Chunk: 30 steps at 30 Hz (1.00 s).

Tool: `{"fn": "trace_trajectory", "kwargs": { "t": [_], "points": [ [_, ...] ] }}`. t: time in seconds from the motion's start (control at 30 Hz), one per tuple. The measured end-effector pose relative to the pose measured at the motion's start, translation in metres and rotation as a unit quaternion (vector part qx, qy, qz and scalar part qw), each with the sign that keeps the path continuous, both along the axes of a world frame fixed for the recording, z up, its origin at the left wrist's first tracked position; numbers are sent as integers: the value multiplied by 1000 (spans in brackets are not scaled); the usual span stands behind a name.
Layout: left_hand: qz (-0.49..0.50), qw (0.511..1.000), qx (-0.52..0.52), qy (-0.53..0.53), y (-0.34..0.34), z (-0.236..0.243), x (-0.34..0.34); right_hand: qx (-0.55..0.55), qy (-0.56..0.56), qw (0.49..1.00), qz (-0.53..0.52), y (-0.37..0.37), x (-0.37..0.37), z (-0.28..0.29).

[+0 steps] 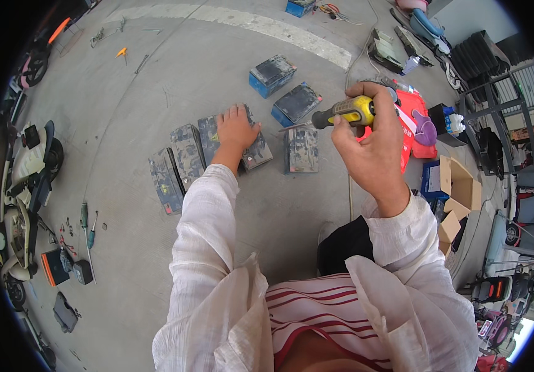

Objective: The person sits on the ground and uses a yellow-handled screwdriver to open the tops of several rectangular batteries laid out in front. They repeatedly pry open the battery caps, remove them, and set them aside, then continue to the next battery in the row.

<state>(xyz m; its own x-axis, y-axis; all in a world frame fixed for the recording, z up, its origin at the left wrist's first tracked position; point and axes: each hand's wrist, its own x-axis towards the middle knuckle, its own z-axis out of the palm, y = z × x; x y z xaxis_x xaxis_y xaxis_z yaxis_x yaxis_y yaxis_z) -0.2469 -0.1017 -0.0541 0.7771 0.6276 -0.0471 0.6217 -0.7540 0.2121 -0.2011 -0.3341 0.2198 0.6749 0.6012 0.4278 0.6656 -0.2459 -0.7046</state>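
Batteries (pixel 242 149) lie in a row on the concrete floor (pixel 155 93), in the middle of the frame a little above centre. They are flat dark blocks with worn tops, four or five side by side, and one more block (pixel 302 150) lies just to the right of the row. Two blue batteries (pixel 272 74) sit apart from them, higher in the frame.

At the left edge a white scooter (pixel 28 180) stands, bent by the lens. At the right edge there are cardboard boxes (pixel 459 192) and a dark metal rack (pixel 502 118). A red sheet (pixel 412 124) lies on the floor at the upper right, partly hidden behind the right hand.

The person wears a loose white shirt (pixel 211 248); both sleeves come in from the lower edge.

The left hand (pixel 236 129) lies flat on top of the row, fingers spread and released, palm pressing on one battery. The right hand (pixel 369 139) is raised at the right of centre, its fingers clenched around a screwdriver (pixel 341 113) with a yellow and black handle. The shaft points to the left, toward the batteries, and its tip is above the single block.

Small hand tools (pixel 87 226) lie on the floor at the lower left, near an orange and black box (pixel 53 266).
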Motion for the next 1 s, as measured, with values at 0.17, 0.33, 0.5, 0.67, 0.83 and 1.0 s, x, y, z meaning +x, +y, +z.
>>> {"fn": "trace_trajectory", "kwargs": {
  "t": [0.17,0.33,0.5,0.67,0.83,1.0],
  "points": [
    [50,992,-92,77,20,8,33,36,15,999,-16,1,30,-17],
    [36,995,-75,64,20,7,32,24,-8,1000,-8,13,50,-34],
    [33,996,-69,37,3,5,23,31,29,999,11,31,53,-48],
    [-37,996,-81,22,-33,1,11,27,29,999,32,40,45,-47],
    [-14,957,-111,-266,-72,-6,-33,-4,44,995,86,35,27,-44],
    [463,667,-365,-455,-140,-43,-123,-4,120,983,135,21,15,-42]
  ]
}}
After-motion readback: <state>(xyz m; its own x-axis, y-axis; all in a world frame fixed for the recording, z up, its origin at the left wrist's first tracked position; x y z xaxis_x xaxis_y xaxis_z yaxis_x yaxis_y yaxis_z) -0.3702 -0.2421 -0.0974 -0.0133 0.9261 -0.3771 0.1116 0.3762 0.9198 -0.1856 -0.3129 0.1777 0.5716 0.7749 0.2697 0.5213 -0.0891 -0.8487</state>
